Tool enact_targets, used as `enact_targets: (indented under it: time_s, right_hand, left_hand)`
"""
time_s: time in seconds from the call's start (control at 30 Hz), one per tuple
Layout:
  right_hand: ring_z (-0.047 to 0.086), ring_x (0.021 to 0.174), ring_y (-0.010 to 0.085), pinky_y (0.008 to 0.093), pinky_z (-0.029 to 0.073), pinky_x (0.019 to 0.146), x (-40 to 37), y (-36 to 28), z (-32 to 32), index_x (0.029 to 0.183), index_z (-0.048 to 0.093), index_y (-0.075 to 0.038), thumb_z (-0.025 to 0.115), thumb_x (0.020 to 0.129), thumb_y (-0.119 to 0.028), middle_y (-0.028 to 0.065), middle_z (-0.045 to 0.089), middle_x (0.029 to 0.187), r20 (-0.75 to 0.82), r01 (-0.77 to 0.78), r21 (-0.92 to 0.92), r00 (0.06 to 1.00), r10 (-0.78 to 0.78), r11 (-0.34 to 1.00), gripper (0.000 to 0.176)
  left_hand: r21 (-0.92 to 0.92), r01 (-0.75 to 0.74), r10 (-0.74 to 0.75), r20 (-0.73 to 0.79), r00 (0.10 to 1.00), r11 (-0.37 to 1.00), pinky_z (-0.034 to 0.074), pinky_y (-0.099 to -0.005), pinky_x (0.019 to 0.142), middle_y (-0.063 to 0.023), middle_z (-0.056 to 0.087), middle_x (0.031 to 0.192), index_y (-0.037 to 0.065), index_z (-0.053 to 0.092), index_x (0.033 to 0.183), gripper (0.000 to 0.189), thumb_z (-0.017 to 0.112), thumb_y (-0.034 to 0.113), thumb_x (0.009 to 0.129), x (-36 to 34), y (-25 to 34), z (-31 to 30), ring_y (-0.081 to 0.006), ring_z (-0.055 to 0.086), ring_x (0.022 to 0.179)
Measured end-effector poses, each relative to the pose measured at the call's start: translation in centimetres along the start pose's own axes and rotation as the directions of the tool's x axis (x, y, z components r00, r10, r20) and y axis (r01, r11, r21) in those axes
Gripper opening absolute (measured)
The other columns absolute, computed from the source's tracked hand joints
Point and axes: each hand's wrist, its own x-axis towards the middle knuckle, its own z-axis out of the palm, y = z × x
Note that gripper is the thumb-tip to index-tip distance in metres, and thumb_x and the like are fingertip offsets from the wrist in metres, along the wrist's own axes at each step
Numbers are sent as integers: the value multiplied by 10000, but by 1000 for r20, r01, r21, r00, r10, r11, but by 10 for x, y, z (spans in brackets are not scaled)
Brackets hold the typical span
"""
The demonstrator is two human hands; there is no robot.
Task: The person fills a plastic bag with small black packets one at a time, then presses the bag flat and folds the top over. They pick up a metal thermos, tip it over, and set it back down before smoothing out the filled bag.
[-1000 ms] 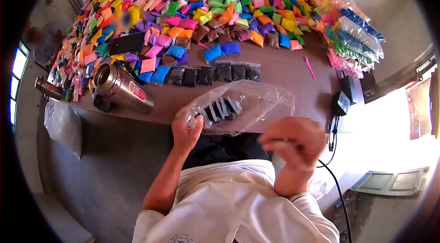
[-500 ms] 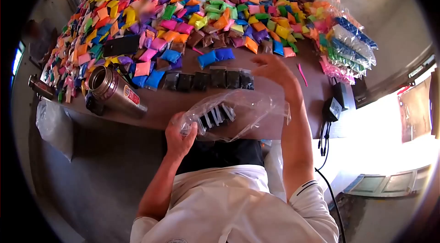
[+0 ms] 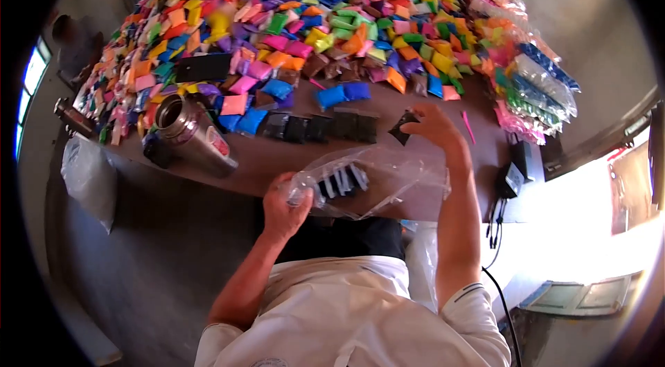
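My left hand (image 3: 287, 209) is closed on a clear plastic bag (image 3: 405, 173) above the table's front edge. Inside the bag, several black packets (image 3: 342, 181) stand side by side. My right hand (image 3: 433, 124) pinches one small black packet (image 3: 403, 127) by its edge, just above the table and beyond the bag. To its left, a row of black packets (image 3: 318, 127) lies flat on the brown tabletop, in front of two blue packets (image 3: 343, 94).
A big heap of colourful packets (image 3: 305, 28) covers the back of the table. A steel flask (image 3: 197, 135) and a black phone (image 3: 203, 68) are on the left. Filled clear bags (image 3: 537, 83), a pink stick (image 3: 468, 127) and black adapters (image 3: 511, 178) lie right. Another person (image 3: 73, 45) is far left.
My right hand has taken a black packet from the right end of the row and lifted it away. The view has shifted slightly. My left hand still holds the bag.
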Motion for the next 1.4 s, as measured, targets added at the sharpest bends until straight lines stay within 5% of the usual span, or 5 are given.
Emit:
enact_targets:
  time_s: [0.4, 0.73, 0.9, 1.3, 1.4]
  right_hand:
    - [603, 1024, 178, 328, 476, 907, 35, -37, 26, 1236, 603, 9, 799, 682, -171, 88, 671, 1071, 328, 52, 65, 942, -70, 997, 615]
    - [542, 770, 165, 332, 455, 705, 51, -2, 38, 972, 618, 24, 821, 622, -229, 61, 599, 836, 317, -17, -86, 947, 43, 996, 477]
    - [518, 794, 151, 320, 440, 696, 25, 14, 35, 977, 615, 13, 806, 636, -200, 44, 558, 818, -5, 31, 123, 1000, -31, 992, 445]
    - [551, 714, 154, 315, 474, 652, -29, -31, 1, 1037, 583, -2, 641, 816, -160, 42, 578, 850, -135, -148, 594, 951, 279, 791, 278]
    - [574, 758, 175, 353, 482, 703, -47, -39, -7, 1020, 570, 10, 639, 814, -165, 77, 598, 866, -378, -172, 379, 868, 321, 909, 279]
  left_hand:
    - [164, -136, 139, -6, 990, 977, 508, -418, 840, -160, 660, 1012, 25, 700, 913, 327, 679, 338, 823, -2, -4, -3, -346, 632, 944]
    - [173, -119, 120, 2, 993, 978, 502, -421, 861, -159, 650, 1029, 30, 681, 951, 317, 657, 330, 851, -4, -1, -4, -344, 621, 973]
    - [158, -90, 88, 19, 996, 983, 495, -421, 876, -164, 648, 1041, 33, 679, 978, 323, 650, 330, 857, -4, -2, -4, -348, 615, 989]
    - [156, -91, 86, 38, 996, 984, 490, -422, 882, -176, 652, 1045, 24, 676, 996, 342, 634, 338, 866, -3, -6, -3, -349, 620, 983]
    - [165, -126, 125, 15, 992, 978, 494, -415, 865, -175, 656, 1022, 16, 667, 1002, 330, 638, 316, 869, -3, -6, -3, -343, 629, 956]
